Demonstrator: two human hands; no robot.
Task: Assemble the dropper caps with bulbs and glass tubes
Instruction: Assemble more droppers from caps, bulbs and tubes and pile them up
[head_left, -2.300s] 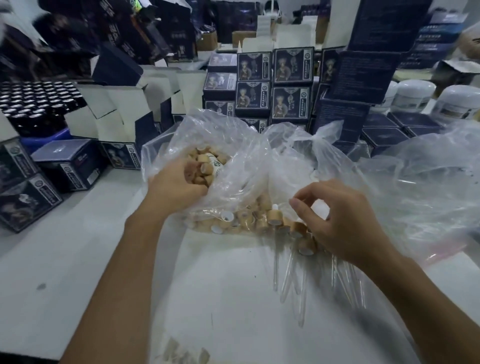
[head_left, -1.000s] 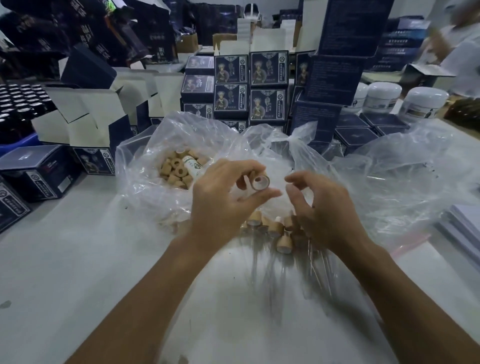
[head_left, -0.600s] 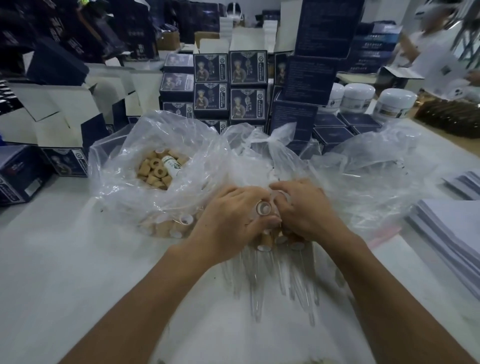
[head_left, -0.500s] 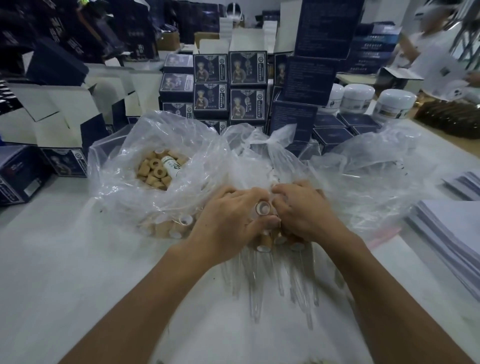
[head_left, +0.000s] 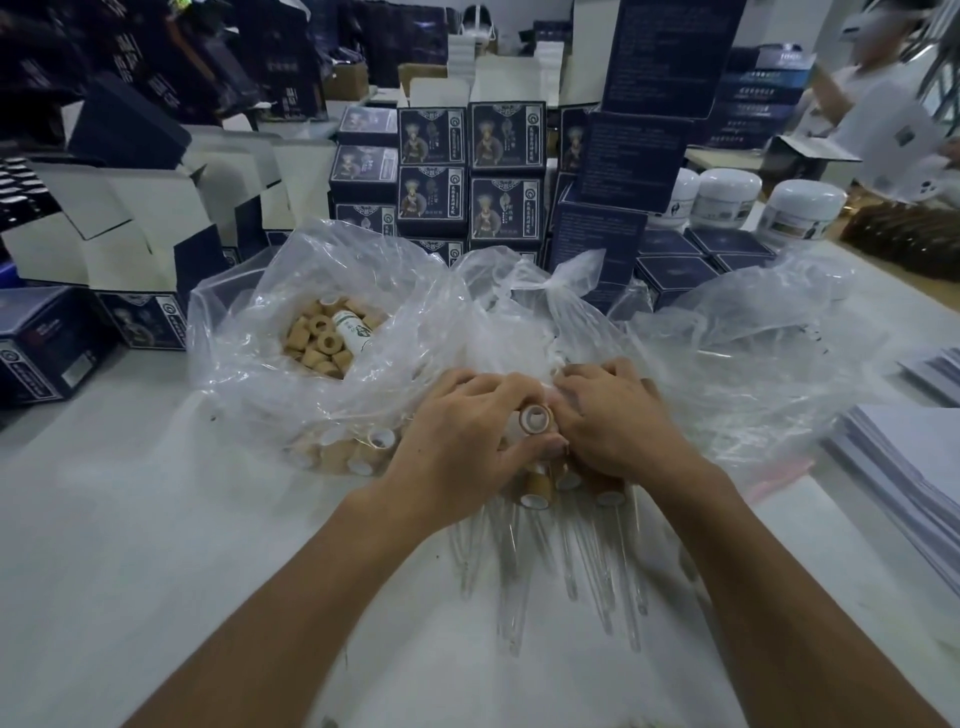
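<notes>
One cap (head_left: 535, 419) is pinched by the left hand (head_left: 467, 441); the right hand (head_left: 613, 421) is curled against it, its hold unclear. Several finished droppers (head_left: 540, 525) are laid on the bench (head_left: 130, 519); many loose caps (head_left: 324, 338) are left bagged.

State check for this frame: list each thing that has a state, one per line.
left hand: grips the cap
cap: held, open end toward camera
right hand: fingers curled beside the cap, grip unclear
bag of caps: open
finished droppers: lying on the table
white jars: lidded
</notes>
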